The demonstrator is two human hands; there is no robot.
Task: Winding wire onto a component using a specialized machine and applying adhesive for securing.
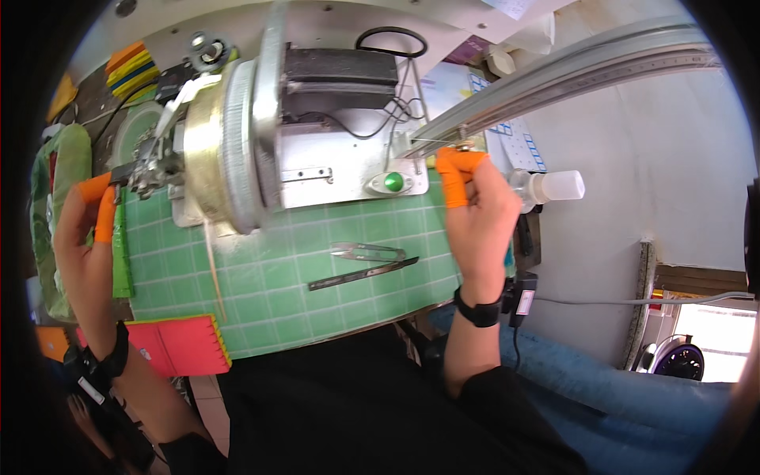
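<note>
A machine with a round brass-coloured drum (pixel 204 142) and a silver toothed ring stands on a metal base plate (pixel 360 162). My left hand (pixel 85 226), in orange finger cots, is closed in a pinch on a small dark lever (pixel 121 174) at the drum's left side, beside a cluster of metal parts (pixel 150 168). On the other side, my right hand (pixel 481 210) pinches at the near end of a long metal rail (pixel 554 79); its orange-capped fingers hide most of what they grip. A green button (pixel 393 182) sits at the plate's front edge.
Thread snips (pixel 368 252) and a thin dark tool (pixel 364 273) lie on the green gridded mat (pixel 277 309). A red pad (pixel 178 346) rests at the front left. Beside my right hand lies a clear bottle with a white cap (pixel 564 186). A black motor (pixel 340 75) with loose wires stands behind.
</note>
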